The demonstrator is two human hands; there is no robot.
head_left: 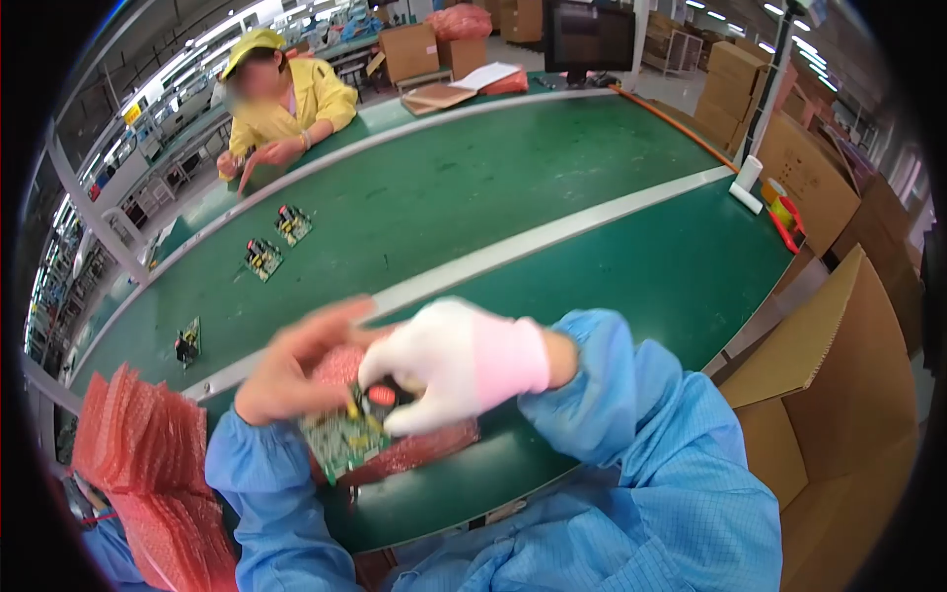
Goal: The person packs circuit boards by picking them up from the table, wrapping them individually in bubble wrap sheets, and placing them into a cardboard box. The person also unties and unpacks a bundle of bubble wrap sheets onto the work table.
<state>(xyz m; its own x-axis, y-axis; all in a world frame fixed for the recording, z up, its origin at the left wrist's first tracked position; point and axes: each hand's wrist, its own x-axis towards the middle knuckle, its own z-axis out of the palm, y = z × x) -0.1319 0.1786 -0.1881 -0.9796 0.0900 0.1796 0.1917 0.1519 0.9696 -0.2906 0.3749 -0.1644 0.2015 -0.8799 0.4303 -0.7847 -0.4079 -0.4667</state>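
My bare left hand (296, 370), blurred by motion, curves its thumb and fingers around a piece of pink bubble wrap. My right hand (444, 365), in a white glove with a pink cuff, closes its fingers on the parts of a green circuit board (347, 444). A red-capped component shows by the gloved fingertips. The board is tilted toward me, just below my left hand. Under and beside it, the pink bubble-wrap bag (419, 451) lies on the green bench. My hands hide part of both board and bag.
A stack of pink bubble-wrap bags (143, 434) stands at left. Circuit boards (293, 225), (262, 259) and another board (189, 342) lie on the green belt (473, 168). A person (291, 109) in yellow sits across. An open cardboard box (838, 395) is at my right; tape rolls (784, 212) lie beyond.
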